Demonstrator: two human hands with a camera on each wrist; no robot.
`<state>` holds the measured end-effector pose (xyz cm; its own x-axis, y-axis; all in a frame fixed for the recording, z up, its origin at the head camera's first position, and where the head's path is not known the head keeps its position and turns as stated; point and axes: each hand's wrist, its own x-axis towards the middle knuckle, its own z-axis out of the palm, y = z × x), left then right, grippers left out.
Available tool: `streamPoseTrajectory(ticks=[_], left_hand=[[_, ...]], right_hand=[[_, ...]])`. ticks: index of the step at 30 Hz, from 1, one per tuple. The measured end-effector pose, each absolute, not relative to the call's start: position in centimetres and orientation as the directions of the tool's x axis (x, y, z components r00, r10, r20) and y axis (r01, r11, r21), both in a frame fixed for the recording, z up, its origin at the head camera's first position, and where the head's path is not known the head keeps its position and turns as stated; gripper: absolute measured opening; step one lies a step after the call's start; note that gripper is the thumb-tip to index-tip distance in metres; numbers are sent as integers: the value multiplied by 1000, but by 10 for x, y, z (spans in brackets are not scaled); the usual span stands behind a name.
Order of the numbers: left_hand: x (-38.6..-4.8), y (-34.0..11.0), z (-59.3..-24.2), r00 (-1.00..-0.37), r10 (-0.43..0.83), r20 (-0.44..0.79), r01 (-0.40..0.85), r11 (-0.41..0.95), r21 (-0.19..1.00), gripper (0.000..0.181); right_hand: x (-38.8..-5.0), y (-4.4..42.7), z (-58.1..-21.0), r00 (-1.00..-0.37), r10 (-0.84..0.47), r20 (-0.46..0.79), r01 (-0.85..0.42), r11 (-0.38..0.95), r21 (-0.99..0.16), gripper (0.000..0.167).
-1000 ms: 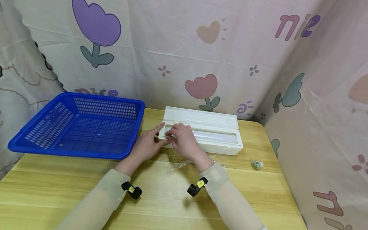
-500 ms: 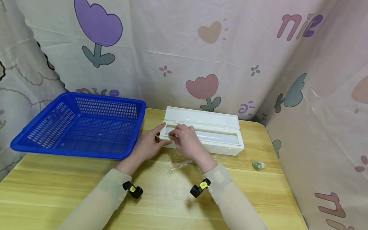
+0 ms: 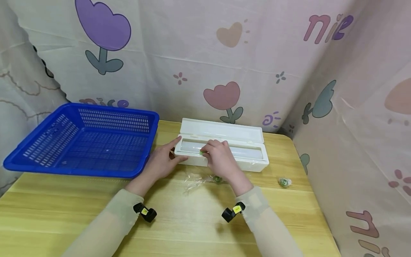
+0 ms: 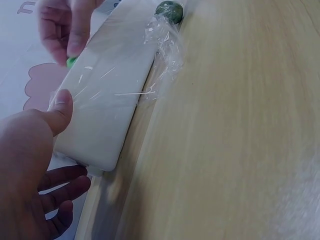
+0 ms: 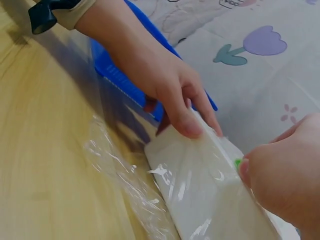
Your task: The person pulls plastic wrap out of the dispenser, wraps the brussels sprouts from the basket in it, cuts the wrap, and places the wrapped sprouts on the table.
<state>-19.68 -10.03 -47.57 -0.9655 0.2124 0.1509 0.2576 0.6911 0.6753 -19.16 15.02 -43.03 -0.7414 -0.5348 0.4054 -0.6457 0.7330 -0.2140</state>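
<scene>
A white cling film dispenser box (image 3: 224, 164) lies on the table with its lid (image 3: 221, 129) raised and a film roll (image 3: 247, 152) inside. My left hand (image 3: 161, 161) grips its left end, thumb on the front wall. My right hand (image 3: 221, 159) pinches a small green slide cutter (image 3: 201, 152) at the box's front rim; the fingers cover most of it. Clear cling film (image 4: 167, 55) drapes down the front onto the table. By the film's loose part sits a dark green round item (image 4: 170, 11), partly behind my right wrist in the head view.
A blue plastic basket (image 3: 106, 174) stands on the left, close to my left forearm. One small green item wrapped in clear film (image 3: 284, 182) lies on the right of the wooden table (image 3: 179, 225). A printed curtain (image 3: 179, 43) hangs behind.
My right hand has slid rightward along the box's front rim with the green cutter. The round green item near my right wrist has come into view. My left hand keeps its hold.
</scene>
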Motion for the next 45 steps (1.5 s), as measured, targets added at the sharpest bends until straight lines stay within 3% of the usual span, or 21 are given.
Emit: streamPoseTrajectory(ticks=[20, 45], left_hand=[[-195, -100, -475, -967, 217, 134, 248, 682, 688, 88], [-196, -101, -479, -966, 214, 146, 256, 691, 676, 89]], right_hand=[[-174, 250, -432, -811, -413, 415, -536, 808, -245, 13], [-160, 327, -436, -820, -321, 473, -478, 839, -259, 20]])
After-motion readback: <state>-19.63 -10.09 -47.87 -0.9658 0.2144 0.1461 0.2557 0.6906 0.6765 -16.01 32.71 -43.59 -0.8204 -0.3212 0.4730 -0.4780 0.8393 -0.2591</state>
